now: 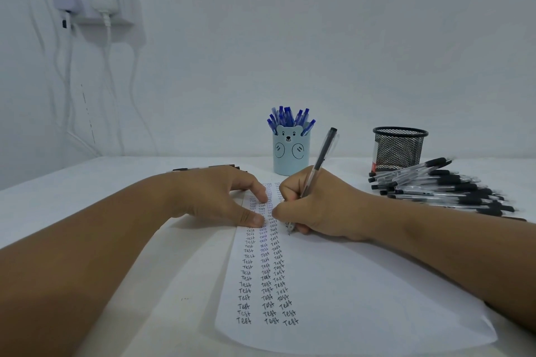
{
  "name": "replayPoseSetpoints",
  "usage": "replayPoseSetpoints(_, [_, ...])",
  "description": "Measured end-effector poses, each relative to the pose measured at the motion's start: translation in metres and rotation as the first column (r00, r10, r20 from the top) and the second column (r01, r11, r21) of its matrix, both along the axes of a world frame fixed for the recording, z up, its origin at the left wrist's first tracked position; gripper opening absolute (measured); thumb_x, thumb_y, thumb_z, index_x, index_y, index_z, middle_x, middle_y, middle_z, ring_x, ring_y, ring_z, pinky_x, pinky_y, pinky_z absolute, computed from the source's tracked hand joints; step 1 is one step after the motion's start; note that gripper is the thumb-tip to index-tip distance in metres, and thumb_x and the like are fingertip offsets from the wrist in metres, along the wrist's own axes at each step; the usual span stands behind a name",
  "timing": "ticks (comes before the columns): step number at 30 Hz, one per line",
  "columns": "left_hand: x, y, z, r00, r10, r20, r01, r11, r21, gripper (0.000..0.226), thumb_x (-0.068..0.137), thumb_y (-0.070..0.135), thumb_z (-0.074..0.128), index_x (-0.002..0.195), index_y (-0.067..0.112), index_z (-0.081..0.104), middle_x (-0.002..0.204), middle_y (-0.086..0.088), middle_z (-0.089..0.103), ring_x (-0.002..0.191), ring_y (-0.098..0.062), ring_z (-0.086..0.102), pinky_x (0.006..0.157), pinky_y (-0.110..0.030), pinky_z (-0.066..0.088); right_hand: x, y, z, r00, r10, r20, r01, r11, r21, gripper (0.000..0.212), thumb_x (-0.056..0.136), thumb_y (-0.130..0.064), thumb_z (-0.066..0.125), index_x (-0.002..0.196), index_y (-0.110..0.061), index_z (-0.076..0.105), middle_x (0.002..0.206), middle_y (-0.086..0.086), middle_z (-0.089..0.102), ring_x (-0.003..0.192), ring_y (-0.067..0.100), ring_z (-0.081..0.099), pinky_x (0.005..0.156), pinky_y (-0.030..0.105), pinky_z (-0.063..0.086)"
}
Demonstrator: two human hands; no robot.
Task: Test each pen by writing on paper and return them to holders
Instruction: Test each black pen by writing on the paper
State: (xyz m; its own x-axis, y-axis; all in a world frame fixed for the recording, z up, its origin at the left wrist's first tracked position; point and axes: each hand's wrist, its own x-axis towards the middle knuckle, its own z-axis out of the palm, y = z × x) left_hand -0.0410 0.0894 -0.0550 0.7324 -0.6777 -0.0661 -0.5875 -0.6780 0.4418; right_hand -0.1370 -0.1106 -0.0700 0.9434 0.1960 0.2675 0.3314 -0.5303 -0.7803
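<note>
My right hand (pixel 322 206) grips a clear black-capped pen (pixel 320 158), its tip down on the white paper (pixel 362 298) beside three columns of the written word "Test". My left hand (pixel 220 197) rests flat on the paper's upper left part, fingers straight, holding the sheet down. A light blue bear holder (pixel 291 153) with several blue pens stands behind my hands. A black mesh holder (pixel 398 149) stands to the right, with no pens showing above its rim. A pile of several black pens (pixel 452 188) lies on the table in front of the mesh holder.
The white table (pixel 87 182) meets a white wall at the back. A power strip with plugs and cables (pixel 95 0) hangs on the wall at the upper left. Something dark (pixel 203 167) lies behind my left hand, mostly hidden.
</note>
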Motion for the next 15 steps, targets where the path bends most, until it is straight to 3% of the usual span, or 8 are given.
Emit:
replayPoseSetpoints(7, [-0.0031,0.0001,0.0008,1.0,0.013,-0.001,-0.013,1.0,-0.004,0.069,0.045,0.076,0.079,0.109,0.056,0.065,0.136,0.027,0.053,0.13,0.001,0.046,0.117,-0.038,0.034,0.0023,0.0001,-0.0021,0.999,-0.009,0.043,0.01,1.0,-0.019,0.045,0.081,0.003,0.061,0.052,-0.016,0.033,0.043,-0.006,0.031,0.045,0.013,0.035,0.046,0.02,0.031])
replayPoseSetpoints(13, [-0.0046,0.0,0.0018,1.0,-0.01,-0.016,0.01,0.999,-0.03,0.047,0.067,0.056,0.088,0.109,0.051,0.068,0.137,0.024,0.053,0.131,0.002,0.045,0.118,-0.034,0.034,0.0032,-0.0019,-0.0026,1.0,-0.01,0.009,0.01,0.999,0.044,0.046,0.083,0.005,0.06,0.052,-0.015,0.034,0.04,-0.004,0.035,0.04,0.014,0.041,0.042,0.018,0.033])
replayPoseSetpoints(15, [-0.0044,-0.0003,0.0019,1.0,-0.017,-0.012,0.017,1.0,-0.025,0.048,0.066,0.058,0.088,0.109,0.052,0.068,0.138,0.024,0.053,0.132,0.003,0.045,0.118,-0.034,0.034,0.0037,-0.0023,-0.0024,1.0,-0.011,0.007,0.01,0.999,0.038,0.046,0.083,0.005,0.06,0.051,-0.015,0.034,0.04,-0.004,0.034,0.042,0.015,0.042,0.043,0.019,0.033])
